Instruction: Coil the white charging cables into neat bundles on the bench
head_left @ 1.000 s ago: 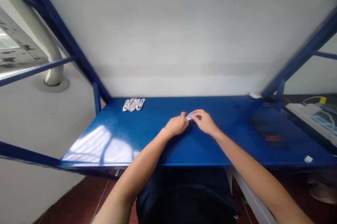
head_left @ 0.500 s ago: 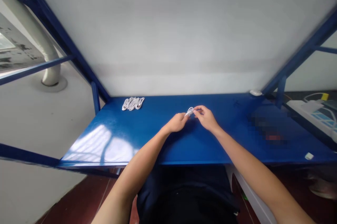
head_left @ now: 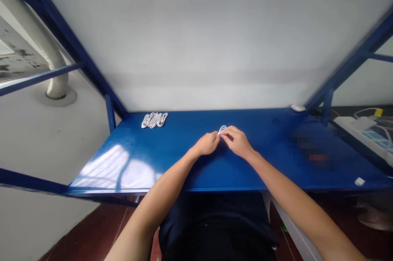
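My left hand (head_left: 206, 145) and my right hand (head_left: 238, 142) meet over the middle of the blue table (head_left: 172, 150). Both pinch a small white cable loop (head_left: 222, 129) that sticks up between the fingertips. Most of the cable is hidden inside my fingers. A bundle of several coiled white cables (head_left: 154, 120) lies at the table's far left corner, well away from both hands.
A white wall rises right behind the table. Blue frame posts (head_left: 109, 113) stand at both back corners. A small white object (head_left: 298, 108) sits at the far right corner, another white piece (head_left: 359, 181) near the front right edge. A power strip (head_left: 365, 130) lies on the neighbouring surface.
My hands have stayed together over the table's middle while working the white cable; the visible loop has shifted slightly upward between my fingertips. The cable bundle has not moved.
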{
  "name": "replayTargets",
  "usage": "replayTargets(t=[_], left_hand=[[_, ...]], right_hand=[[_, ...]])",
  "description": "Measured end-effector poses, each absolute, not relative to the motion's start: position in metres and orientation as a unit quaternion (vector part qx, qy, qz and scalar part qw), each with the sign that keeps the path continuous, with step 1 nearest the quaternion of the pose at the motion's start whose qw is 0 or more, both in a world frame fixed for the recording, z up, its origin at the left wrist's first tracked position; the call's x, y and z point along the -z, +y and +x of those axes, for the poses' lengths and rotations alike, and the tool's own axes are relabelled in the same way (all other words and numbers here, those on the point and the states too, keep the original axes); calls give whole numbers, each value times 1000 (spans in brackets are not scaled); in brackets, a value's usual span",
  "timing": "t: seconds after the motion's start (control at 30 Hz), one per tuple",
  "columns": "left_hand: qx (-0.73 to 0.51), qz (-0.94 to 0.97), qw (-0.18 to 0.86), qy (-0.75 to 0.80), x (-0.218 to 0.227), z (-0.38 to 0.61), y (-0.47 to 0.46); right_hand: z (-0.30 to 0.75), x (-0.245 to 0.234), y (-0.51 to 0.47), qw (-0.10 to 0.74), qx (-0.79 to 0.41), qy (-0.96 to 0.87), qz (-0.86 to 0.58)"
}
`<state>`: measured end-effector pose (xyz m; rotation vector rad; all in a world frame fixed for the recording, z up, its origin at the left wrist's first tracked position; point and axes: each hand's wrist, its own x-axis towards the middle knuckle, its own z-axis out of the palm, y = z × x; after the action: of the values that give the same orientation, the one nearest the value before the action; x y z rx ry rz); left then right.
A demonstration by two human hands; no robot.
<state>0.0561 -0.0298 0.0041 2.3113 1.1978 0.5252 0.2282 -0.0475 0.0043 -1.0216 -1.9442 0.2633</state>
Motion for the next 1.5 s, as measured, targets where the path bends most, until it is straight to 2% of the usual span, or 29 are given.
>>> replayTargets(t=[0.1, 0.23, 0.63, 0.73, 0.93, 1.0, 1.1, 1.27, 1.5], left_hand=[[-123, 850, 173, 483, -7, 57, -34], [-59, 852, 114, 507, -10, 60, -39], [-40, 843, 92, 529, -9, 65, -42], [-76, 840, 130, 521, -8, 61, -38], [-224, 795, 349, 443, -6, 57, -24], [-240, 773, 387, 441, -3, 58, -23], [-232, 796, 343, 442, -2, 59, -25], [-147, 830, 218, 492, -8, 59, -33], [-71, 839, 159, 516, -14, 62, -40]], right_hand=[[229, -2, -46, 447, -43, -797, -405], [229, 1, -43, 437, -50, -805, -398], [221, 7, -46, 411, 2, -829, -380], [223, 5, -46, 441, -32, -809, -387], [227, 3, -42, 497, -172, -716, -459], [229, 4, -41, 495, -203, -701, -471], [229, 2, -42, 477, -192, -718, -470], [227, -3, -48, 463, -101, -772, -423], [226, 2, -47, 448, -30, -813, -370]])
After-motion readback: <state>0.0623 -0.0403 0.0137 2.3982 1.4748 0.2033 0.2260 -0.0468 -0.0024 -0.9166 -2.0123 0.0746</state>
